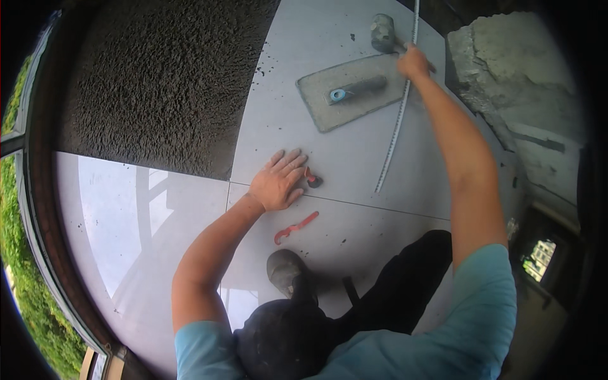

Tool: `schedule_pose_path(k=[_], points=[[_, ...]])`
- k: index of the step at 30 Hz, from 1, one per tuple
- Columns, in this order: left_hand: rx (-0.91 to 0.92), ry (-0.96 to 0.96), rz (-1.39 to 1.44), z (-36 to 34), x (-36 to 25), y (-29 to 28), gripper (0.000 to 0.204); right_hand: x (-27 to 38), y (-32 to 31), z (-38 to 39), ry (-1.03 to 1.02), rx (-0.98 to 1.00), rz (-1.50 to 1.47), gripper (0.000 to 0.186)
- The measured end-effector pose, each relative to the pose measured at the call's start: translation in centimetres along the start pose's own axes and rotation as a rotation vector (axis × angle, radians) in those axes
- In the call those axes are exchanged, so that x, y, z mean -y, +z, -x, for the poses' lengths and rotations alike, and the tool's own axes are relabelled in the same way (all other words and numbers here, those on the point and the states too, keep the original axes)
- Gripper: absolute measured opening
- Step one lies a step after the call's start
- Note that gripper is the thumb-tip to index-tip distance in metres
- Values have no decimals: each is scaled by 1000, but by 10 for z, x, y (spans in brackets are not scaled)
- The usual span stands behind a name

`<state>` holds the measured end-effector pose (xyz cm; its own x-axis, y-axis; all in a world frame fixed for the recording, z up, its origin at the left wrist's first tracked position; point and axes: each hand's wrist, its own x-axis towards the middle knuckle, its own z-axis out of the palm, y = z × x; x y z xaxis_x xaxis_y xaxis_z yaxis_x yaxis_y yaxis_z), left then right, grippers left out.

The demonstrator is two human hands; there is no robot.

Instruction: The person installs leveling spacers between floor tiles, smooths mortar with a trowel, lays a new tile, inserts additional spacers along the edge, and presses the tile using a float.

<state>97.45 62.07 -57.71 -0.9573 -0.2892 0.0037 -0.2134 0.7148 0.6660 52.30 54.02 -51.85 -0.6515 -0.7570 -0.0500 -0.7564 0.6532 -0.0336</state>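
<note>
My left hand (276, 180) lies flat with fingers apart on a large pale grey tile (342, 168), beside a small red-and-black tile levelling piece (311, 178). My right hand (413, 64) is closed on the handle of a grey rubber mallet (382, 33) at the upper right. A long metal ruler (392, 142) runs under or beside that hand. Just left of it lies a rectangular float (316, 101) with a dark handle and blue-ringed end. A red plastic wrench (295, 228) lies below my left hand, near my shoe (285, 273).
Wet dark mortar (152, 82) covers the upper left, bordered by glossy laid tiles (114, 221). A curved window track (44, 183) with greenery beyond runs along the left. A rough concrete ledge (500, 63) stands on the right, above a dark recess.
</note>
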Motion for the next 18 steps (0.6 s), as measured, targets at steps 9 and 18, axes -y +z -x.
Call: schedule_pose_path(k=[9, 18], points=[[161, 79, -244, -5, 4, 13, 60, -75, 55, -118, -353, 161, 250, 44], [114, 49, -208, -15, 4, 3, 57, -55, 25, -152, -292, 280, 199, 39]])
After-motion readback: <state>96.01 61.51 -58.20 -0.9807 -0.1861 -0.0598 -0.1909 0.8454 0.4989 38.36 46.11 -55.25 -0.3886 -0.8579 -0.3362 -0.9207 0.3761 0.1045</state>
